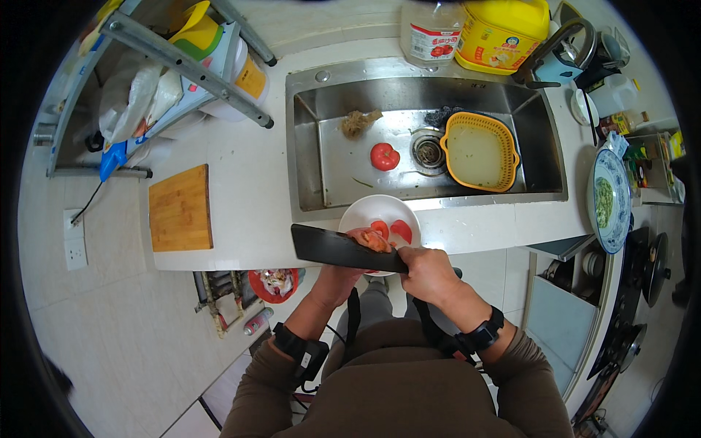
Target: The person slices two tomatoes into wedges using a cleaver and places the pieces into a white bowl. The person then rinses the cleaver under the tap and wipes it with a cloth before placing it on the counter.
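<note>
My right hand (432, 274) grips the handle of a dark-bladed cleaver (342, 251), its broad blade slanting across the front of the white bowl (355, 209). Behind the blade's upper edge shows a cut, part-peeled-looking tomato (371, 239). My left hand (337, 284) holds this tomato from below; the blade hides most of its fingers. Red tomato pieces (401, 231) lie inside the bowl, which sits at the counter's front edge. A whole tomato (385, 157) rests on the floor of the steel sink (350, 189), left of the drain.
A yellow plastic basket (516, 159) with cloudy liquid stands in the sink, near a fibrous scrubber (358, 124). Left on the counter lies a wooden cutting board (181, 211). A blue-patterned plate (620, 191) of chopped greens is at right. Below sits a red waste bin (253, 289).
</note>
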The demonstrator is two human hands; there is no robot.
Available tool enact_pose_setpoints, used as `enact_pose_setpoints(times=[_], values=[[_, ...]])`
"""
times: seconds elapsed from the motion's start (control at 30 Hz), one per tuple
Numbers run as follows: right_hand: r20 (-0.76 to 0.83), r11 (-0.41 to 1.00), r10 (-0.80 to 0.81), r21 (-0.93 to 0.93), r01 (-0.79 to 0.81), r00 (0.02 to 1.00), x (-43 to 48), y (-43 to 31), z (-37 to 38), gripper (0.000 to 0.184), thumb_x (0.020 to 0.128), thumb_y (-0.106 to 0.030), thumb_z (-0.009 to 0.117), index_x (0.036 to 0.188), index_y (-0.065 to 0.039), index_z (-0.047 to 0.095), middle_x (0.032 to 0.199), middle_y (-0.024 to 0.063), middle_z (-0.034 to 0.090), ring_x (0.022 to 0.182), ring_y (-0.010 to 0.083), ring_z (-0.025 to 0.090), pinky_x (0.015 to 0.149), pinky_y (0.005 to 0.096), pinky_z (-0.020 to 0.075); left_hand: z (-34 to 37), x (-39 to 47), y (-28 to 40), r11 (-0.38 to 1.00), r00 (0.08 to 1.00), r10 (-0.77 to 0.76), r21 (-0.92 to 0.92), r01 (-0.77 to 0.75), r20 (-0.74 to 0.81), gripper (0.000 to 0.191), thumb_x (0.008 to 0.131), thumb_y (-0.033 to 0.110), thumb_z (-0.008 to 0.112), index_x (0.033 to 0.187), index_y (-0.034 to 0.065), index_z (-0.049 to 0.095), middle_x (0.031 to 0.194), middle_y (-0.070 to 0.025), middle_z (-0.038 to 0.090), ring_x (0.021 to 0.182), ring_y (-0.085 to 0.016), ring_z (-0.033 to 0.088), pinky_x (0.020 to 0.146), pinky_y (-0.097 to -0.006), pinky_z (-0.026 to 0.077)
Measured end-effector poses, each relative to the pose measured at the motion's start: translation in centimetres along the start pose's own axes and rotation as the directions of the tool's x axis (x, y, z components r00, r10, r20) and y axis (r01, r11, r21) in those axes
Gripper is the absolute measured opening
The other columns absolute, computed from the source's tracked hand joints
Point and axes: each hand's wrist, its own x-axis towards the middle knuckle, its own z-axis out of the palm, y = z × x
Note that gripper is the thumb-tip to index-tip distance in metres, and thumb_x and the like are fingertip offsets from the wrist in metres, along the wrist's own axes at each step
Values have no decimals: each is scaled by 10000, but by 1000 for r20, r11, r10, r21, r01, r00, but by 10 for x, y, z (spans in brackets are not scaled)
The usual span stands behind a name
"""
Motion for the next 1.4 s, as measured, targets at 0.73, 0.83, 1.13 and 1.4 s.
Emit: enact_pose_setpoints(times=[0.73, 0.83, 1.13, 1.4], values=[[36, 955, 147, 256, -151, 989, -6, 2, -8, 123, 769, -112, 588, 764, 9, 607, 692, 192, 610, 666, 377, 593, 630, 404, 483, -7, 5, -12, 956, 988, -109, -261, 134, 109, 549, 783, 69, 607, 1286, 23, 392, 1221, -94, 505, 1126, -224, 514, 953, -388, 432], [40, 996, -77, 55, 75, 996, -7, -6, -16, 108, 669, -72, 597, 760, -21, 569, 698, 161, 604, 658, 362, 591, 618, 404, 491, -11, 5, -15, 878, 984, -130, -447, 171, 120, 487, 844, 102, 577, 1292, 25, 404, 1229, -99, 502, 1133, -209, 510, 968, -352, 418], [72, 967, -254, 10, 254, 965, 0, -21, -26, 168, 625, -80, 579, 780, -23, 546, 662, 145, 602, 636, 330, 612, 575, 414, 492, -11, 16, -13, 937, 936, 139, 264, -230, 323, 425, 900, 128, 530, 1298, 21, 426, 1225, -78, 512, 1072, -146, 523, 931, -283, 425], [69, 980, -201, 13, 200, 977, 0, -17, -20, 188, 623, -86, 588, 797, -23, 551, 663, 162, 604, 644, 344, 610, 592, 418, 496, -2, 6, -12, 989, 992, -68, -124, 81, 103, 419, 893, 187, 543, 1276, 41, 453, 1165, -63, 543, 1038, -151, 537, 921, -290, 425]])
